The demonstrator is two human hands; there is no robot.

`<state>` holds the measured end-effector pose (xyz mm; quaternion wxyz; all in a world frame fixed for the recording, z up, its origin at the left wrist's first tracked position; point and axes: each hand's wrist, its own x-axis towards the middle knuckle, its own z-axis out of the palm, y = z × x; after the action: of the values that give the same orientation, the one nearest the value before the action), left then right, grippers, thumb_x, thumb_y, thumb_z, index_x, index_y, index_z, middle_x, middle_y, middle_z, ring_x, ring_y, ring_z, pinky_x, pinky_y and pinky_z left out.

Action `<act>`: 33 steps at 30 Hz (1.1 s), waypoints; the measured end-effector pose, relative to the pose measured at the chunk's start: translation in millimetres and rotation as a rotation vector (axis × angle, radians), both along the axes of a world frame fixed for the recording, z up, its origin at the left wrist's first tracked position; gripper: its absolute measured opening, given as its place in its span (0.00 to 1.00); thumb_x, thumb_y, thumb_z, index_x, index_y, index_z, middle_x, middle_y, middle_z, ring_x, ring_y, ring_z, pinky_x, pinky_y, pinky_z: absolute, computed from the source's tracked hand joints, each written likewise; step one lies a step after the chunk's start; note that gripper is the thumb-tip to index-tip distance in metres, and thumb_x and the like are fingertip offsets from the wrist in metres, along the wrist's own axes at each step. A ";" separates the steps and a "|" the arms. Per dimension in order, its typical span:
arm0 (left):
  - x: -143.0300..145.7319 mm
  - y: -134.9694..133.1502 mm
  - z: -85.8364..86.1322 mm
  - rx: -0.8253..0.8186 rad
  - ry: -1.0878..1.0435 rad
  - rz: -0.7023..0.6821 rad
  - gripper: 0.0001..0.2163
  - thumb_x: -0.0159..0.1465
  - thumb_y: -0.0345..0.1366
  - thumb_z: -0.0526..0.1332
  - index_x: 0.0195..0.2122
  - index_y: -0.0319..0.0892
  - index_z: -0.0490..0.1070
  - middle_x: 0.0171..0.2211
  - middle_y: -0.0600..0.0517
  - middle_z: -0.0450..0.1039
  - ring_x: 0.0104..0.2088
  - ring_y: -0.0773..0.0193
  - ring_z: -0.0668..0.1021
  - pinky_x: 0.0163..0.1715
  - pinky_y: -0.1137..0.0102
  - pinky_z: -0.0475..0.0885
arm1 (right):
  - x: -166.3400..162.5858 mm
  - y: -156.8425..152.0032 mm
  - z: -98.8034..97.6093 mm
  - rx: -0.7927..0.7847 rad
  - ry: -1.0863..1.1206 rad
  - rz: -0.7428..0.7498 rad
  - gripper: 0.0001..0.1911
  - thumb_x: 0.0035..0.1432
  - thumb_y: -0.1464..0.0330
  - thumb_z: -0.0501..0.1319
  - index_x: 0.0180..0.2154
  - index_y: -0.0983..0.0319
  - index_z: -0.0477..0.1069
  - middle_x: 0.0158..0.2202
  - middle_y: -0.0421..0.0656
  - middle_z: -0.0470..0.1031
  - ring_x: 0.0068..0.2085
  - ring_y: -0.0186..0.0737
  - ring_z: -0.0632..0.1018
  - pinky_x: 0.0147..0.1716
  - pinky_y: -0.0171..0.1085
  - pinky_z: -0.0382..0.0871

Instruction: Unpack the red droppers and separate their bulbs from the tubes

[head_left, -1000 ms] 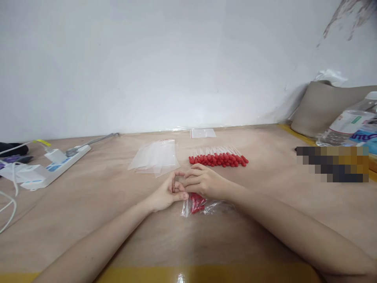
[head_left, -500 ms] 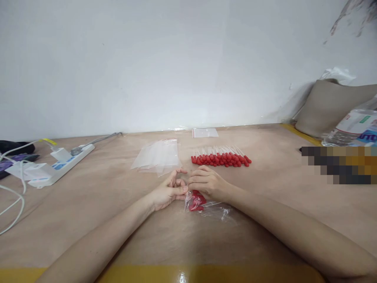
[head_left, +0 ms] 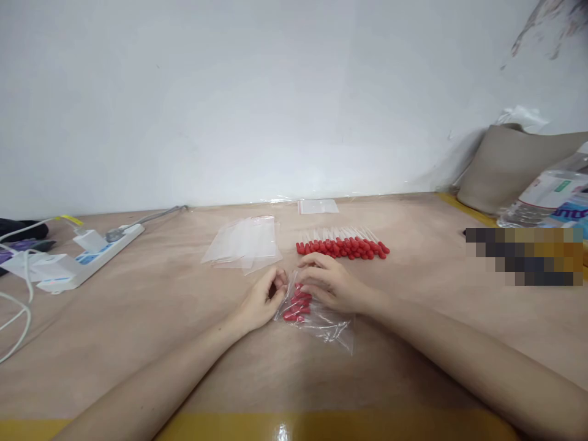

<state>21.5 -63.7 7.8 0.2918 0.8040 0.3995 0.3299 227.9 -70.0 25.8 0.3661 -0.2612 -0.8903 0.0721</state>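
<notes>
A clear plastic bag [head_left: 334, 334] lies on the table between my hands, with several red-tipped sticks [head_left: 298, 306] inside, their heads towards the left. My left hand [head_left: 263, 300] has its fingers curled and pinches the bag's left edge. From the other side my right hand [head_left: 337, 285] rests over the bag, fingers spread apart and touching it; its thumb is hidden. Just beyond the right hand is a pile of red-headed white sticks [head_left: 344, 246], heads facing me. A stack of flat clear bags [head_left: 243, 242] lies beyond my left hand.
One more flat bag [head_left: 318, 207] lies near the wall. At left sits a white power strip [head_left: 98, 257] with plugs and cables [head_left: 28, 306]. To the right are a grey-brown container [head_left: 514, 162], a water bottle [head_left: 542, 196] and a pixelated patch.
My left hand has curled its fingers in at the bag's edge. The fingers of my right hand have spread and lifted a little, and the bag with its red heads shows more fully.
</notes>
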 end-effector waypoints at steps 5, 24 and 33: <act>-1.7 2.8 -1.5 0.027 0.108 0.012 0.10 0.60 0.29 0.50 0.37 0.42 0.71 0.26 0.54 0.68 0.27 0.67 0.69 0.30 0.73 0.64 | 14.5 -33.3 -13.2 -0.171 -0.077 -0.205 0.10 0.52 0.62 0.59 0.36 0.60 0.68 0.32 0.42 0.67 0.34 0.36 0.68 0.32 0.35 0.63; -10.4 9.5 7.2 0.152 0.143 -0.289 0.15 0.61 0.33 0.56 0.49 0.48 0.68 0.51 0.50 0.67 0.50 0.60 0.71 0.52 0.65 0.65 | 34.5 -27.5 -38.2 -0.009 -0.166 -0.268 0.16 0.56 0.63 0.55 0.46 0.58 0.69 0.45 0.48 0.69 0.43 0.41 0.71 0.42 0.42 0.67; -9.4 16.1 4.9 0.106 0.116 -0.335 0.15 0.59 0.34 0.58 0.48 0.49 0.69 0.51 0.51 0.67 0.50 0.59 0.71 0.51 0.65 0.65 | 33.2 -23.2 -47.4 0.013 -0.119 -0.301 0.15 0.58 0.67 0.53 0.47 0.57 0.69 0.47 0.48 0.69 0.46 0.41 0.71 0.43 0.43 0.69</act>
<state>12.1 -47.6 12.6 0.2763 0.8913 0.2581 0.2503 261.2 -93.2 -21.6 0.3212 -0.3930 -0.8616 -0.0049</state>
